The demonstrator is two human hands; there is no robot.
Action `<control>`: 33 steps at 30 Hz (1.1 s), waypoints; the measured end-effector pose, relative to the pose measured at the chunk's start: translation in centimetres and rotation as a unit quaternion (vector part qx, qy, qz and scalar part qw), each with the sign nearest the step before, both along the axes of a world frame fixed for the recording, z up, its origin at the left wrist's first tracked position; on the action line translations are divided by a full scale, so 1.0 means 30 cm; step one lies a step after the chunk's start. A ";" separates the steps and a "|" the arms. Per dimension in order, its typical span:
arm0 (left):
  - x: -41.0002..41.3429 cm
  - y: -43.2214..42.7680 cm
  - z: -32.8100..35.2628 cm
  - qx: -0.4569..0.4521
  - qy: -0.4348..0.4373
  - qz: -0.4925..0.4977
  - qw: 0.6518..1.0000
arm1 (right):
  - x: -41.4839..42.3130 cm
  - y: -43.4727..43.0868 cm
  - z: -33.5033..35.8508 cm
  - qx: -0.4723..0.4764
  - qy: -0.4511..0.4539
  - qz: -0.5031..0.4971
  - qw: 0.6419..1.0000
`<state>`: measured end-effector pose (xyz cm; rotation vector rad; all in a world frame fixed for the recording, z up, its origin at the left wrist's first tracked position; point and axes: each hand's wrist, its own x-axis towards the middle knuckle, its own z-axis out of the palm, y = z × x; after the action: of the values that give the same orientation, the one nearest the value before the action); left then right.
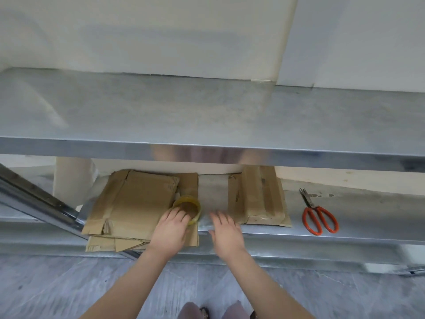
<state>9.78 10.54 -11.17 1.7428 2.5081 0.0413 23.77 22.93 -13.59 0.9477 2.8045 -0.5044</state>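
A yellowish roll of clear tape [186,200] lies flat on a stack of flattened cardboard boxes [133,203] on the lower steel shelf [372,217]. My left hand [171,230] reaches onto the stack, and its fingertips rest on the roll's near rim. My right hand [226,231] hovers with spread, straight fingers over the bare strip of shelf just right of the roll and holds nothing. Right of that strip lies a taped bundle of folded cardboard [259,199]. Orange-handled scissors [319,217] lie further right on the same shelf.
The steel table top [207,111] overhangs the lower shelf and hides its back part. A slanted metal bar [34,199] crosses at the left. Behind the boxes stands a cream cylinder [69,178]. Grey floor and my feet are below.
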 end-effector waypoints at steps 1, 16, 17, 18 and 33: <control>-0.006 0.008 0.001 0.008 -0.001 -0.001 1.000 | -0.013 0.008 -0.007 0.000 -0.007 -0.010 1.000; -0.090 0.015 0.034 0.102 -0.157 -0.041 0.981 | 0.041 0.011 0.106 0.012 0.133 -0.057 0.989; -0.079 0.023 0.046 0.110 -0.173 -0.053 0.977 | 0.068 0.014 0.123 0.018 0.134 -0.060 0.989; -0.066 0.033 0.059 0.118 -0.187 -0.061 0.973 | 0.095 0.020 0.141 0.019 0.135 -0.064 0.989; 0.216 0.212 0.160 0.127 -0.281 0.029 0.951 | 0.438 0.179 0.333 -0.212 0.222 -0.189 0.933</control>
<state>16.25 16.90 -6.36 1.4547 2.1874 0.7805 36.90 28.29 -3.61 1.4117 2.6635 -1.4763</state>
